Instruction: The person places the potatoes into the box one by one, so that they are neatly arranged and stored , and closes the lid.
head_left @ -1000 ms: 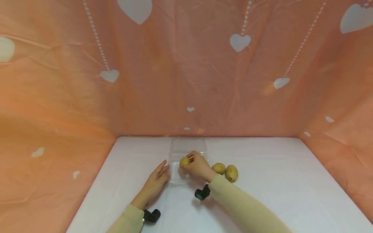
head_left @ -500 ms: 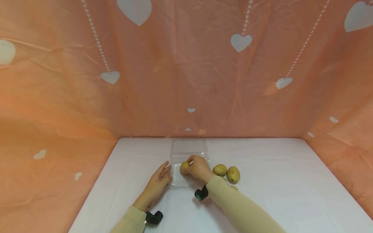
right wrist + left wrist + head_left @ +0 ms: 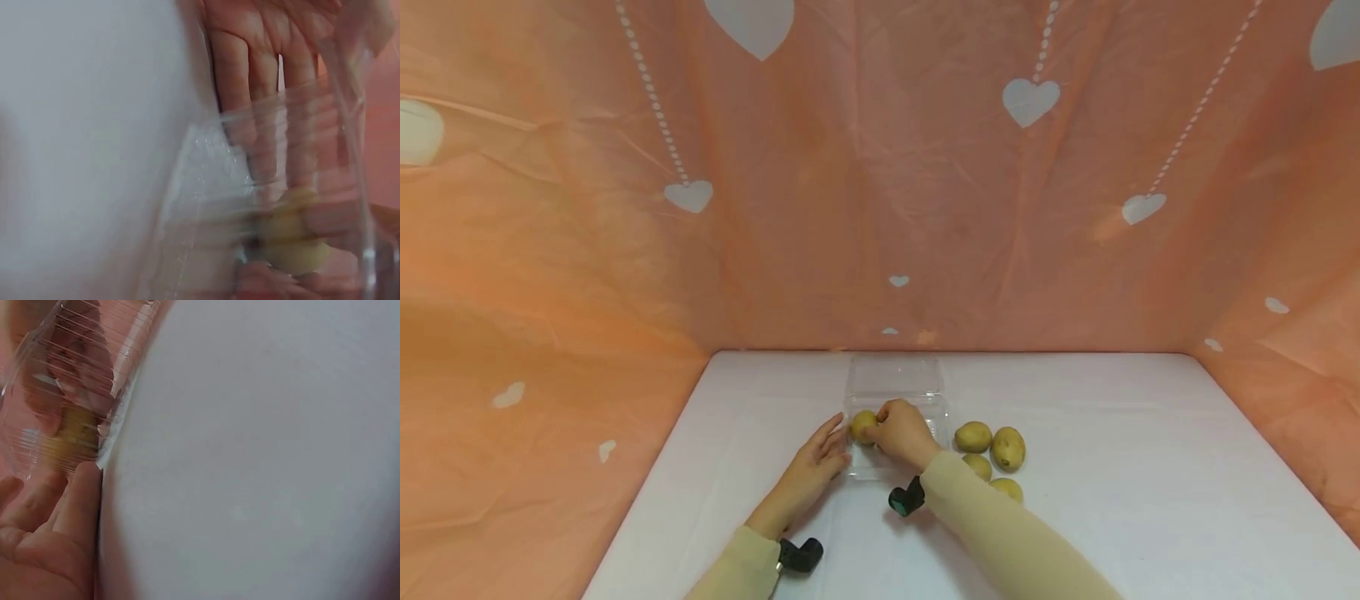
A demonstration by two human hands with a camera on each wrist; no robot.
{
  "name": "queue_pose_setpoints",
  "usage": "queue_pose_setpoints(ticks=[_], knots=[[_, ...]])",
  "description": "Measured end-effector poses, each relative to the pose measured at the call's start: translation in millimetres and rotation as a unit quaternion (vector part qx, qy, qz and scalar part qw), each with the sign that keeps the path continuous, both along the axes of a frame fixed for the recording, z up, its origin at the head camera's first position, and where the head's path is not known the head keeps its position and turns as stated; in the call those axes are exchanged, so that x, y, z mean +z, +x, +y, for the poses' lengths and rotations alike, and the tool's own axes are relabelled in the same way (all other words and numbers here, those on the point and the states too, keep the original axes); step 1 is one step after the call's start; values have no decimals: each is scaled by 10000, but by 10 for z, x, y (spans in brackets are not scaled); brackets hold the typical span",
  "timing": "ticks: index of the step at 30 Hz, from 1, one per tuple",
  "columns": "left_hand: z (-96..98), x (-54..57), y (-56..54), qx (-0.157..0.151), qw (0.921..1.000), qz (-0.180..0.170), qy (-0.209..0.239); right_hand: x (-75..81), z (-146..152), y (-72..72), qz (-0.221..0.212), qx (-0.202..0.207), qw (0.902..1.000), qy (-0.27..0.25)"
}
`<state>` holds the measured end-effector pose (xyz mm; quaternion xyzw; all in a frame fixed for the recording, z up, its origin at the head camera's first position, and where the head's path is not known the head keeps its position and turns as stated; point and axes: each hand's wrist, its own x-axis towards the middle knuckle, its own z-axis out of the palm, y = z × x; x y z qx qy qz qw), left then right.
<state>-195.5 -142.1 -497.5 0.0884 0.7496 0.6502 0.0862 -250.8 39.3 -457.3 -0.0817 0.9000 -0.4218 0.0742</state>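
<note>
In the head view my right hand (image 3: 906,435) pinches a small yellow-brown potato (image 3: 863,427) inside a clear plastic clamshell box (image 3: 868,473), close to its left wall. The box's lid (image 3: 895,375) is folded back behind it. My left hand (image 3: 811,467) rests at the box's left side, fingers extended and holding nothing. Through the ribbed clear wall, the left wrist view shows the potato (image 3: 76,434) in the other hand's fingers, with my left fingertips (image 3: 86,478) against the outside. The right wrist view shows the potato (image 3: 294,234) blurred behind plastic.
Several more potatoes (image 3: 973,437) lie on the white tabletop (image 3: 1120,483) to the right of the box; my right sleeve (image 3: 992,521) partly covers the nearest. An orange curtain (image 3: 820,208) with white hearts stands behind and at both sides.
My right hand has lowered the potato into the box and shifted it left toward the wall. The left hand stays beside the box. More of the loose potatoes have come into sight.
</note>
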Motion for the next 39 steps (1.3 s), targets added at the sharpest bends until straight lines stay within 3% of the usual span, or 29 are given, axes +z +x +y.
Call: queue_pose_setpoints(ticks=[10, 17, 21, 26, 30, 35, 39], knots=[[-20, -57, -20, -56, 9984, -350, 437, -8, 41, 7, -202, 165, 9997, 44], [-28, -85, -8, -41, 9967, -501, 634, 20, 105, 40, -184, 514, 9980, 319], [-32, -79, -8, -85, 9958, -515, 754, 94, 209, 58, 0, 712, 9972, 208], [-43, -88, -19, -145, 9940, -566, 924, 225, 493, 75, 405, 1047, 9928, -415], [-58, -100, -23, -178, 9929, -597, 1016, 309, 806, 113, 437, 978, 9912, -778], [-62, -94, -19, -222, 9924, -658, 1020, 314, 1215, 186, 575, 830, 9907, -913], [-61, -86, -21, -281, 9921, -696, 1005, 287, 1518, 297, 598, 686, 9933, -710]])
